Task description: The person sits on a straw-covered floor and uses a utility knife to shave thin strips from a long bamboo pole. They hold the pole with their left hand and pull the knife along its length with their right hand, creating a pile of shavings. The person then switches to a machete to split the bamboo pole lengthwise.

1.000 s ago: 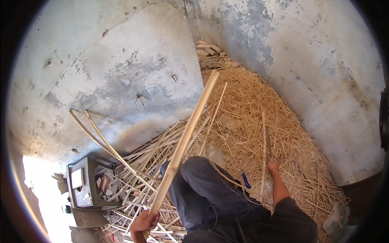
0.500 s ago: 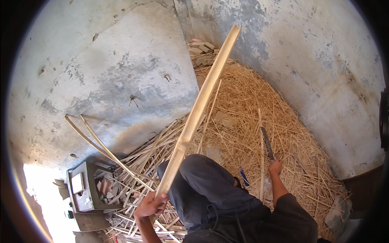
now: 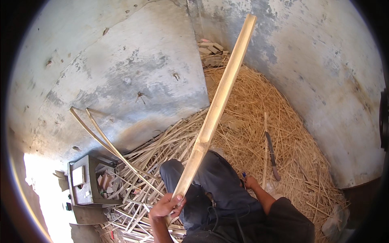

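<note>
My left hand (image 3: 167,205) is closed around the lower end of a long split bamboo strip (image 3: 219,103). The strip slants up and away to the right, its hollow side and a node showing, and passes over my knees. Beside my right knee, my right hand (image 3: 253,183) is low with fingers curled at a small blue object (image 3: 244,175), mostly hidden by the fingers and leg. To the right of that hand, a long knife (image 3: 270,148) with a dark blade and brownish handle lies on the straw-like shavings, untouched.
Bamboo shavings (image 3: 251,101) cover the floor, with loose split strips (image 3: 162,150) heaped at left. Two bent strips (image 3: 99,139) lean on the worn wall (image 3: 133,60). A boxy frame (image 3: 87,184) stands at left. Bricks (image 3: 210,47) lie in the far corner.
My right hand has let go of the knife, now lying on the shavings, and moved left to the blue object. The view shifted slightly; the left hand still holds the bamboo strip.
</note>
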Demonstrator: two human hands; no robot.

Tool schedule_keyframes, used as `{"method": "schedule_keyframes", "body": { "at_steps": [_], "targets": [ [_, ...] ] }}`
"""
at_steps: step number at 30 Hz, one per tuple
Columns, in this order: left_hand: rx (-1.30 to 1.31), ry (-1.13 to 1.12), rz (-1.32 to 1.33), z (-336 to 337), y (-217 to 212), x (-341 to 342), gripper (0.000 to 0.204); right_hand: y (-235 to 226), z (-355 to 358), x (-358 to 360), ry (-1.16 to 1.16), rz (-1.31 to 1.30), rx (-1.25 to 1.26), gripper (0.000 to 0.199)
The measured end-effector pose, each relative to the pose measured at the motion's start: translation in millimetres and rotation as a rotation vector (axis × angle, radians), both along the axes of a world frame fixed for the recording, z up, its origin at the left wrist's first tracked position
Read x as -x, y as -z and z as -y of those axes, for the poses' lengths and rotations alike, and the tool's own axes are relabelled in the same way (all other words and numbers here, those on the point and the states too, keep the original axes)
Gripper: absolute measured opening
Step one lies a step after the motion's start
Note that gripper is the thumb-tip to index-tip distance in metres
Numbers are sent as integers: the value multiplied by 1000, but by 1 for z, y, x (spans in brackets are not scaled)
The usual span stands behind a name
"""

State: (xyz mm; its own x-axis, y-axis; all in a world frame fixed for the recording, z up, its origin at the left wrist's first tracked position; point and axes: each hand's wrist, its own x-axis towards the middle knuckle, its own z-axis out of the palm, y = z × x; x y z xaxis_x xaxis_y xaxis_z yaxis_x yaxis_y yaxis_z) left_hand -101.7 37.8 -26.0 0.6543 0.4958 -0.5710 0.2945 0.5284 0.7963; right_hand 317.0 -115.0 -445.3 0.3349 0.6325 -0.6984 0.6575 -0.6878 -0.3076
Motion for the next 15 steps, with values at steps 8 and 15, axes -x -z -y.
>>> {"method": "schedule_keyframes", "body": {
  "at_steps": [8, 15],
  "targets": [
    [112, -11, 202, 7, 12, 6, 50, -6, 4, 15, 215, 136, -29, 59],
    [102, -58, 178, 9, 3, 6, 50, 15, 16, 2, 254, 131, 22, 54]
  ]
}}
